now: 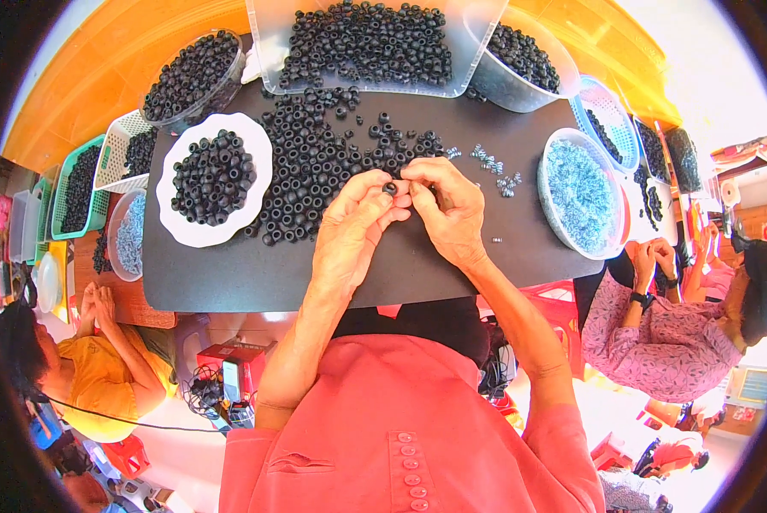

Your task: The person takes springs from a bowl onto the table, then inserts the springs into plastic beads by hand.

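Over the middle of the dark table, my left hand (358, 214) pinches a small round black bead-like piece (389, 188) with a hole between thumb and fingertips. Right beside it, my right hand (445, 209) is closed, thumb against fingers, its tips meeting the left fingertips. Whatever the right fingers grip is hidden. Loose black pieces (302, 162) of the same kind spread in a heap left of and beyond my hands. To the right of my right hand lie several small clear, shiny pieces (488, 161), and one more (497, 240) rests nearer to me.
A white scalloped plate (262, 162) of black pieces stands left. A clear bin (366, 91) and round tubs of black pieces line the far edge. At right is a bowl (550, 218) of pale-blue clear pieces. People sit left (114, 372) and right (657, 333).
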A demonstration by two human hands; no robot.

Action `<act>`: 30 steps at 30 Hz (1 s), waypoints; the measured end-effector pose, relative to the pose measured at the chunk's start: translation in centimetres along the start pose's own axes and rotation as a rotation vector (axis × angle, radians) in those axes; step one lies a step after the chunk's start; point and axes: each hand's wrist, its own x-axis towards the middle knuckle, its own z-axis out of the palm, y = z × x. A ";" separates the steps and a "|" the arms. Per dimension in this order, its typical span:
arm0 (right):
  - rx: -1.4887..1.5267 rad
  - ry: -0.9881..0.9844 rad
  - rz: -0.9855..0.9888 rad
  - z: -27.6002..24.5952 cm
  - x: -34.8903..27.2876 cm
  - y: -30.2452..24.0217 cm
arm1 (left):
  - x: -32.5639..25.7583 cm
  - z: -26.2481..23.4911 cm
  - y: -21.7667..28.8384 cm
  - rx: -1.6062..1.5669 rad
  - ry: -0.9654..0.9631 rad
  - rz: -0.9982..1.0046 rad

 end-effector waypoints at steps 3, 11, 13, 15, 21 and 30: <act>-0.117 0.003 -0.080 -0.3 0.2 -0.3 | 0.1 0.3 -0.3 0.027 0.019 -0.014; -0.224 0.053 -0.198 -0.7 0.3 -0.7 | -0.2 -0.9 -0.6 0.040 0.045 -0.022; -0.429 0.089 -0.269 -3.1 1.6 -0.5 | -0.1 -0.4 -0.3 0.069 0.053 -0.065; -0.667 -0.031 -0.254 -6.4 3.6 -0.3 | -0.1 -0.6 -0.2 0.052 0.021 -0.084; -0.855 -0.326 -0.244 -9.7 5.2 2.7 | 0.0 -0.6 -0.3 0.064 0.037 -0.116; -0.848 -0.196 -0.120 -9.3 5.4 2.6 | -0.1 -0.5 -0.3 0.052 0.043 -0.129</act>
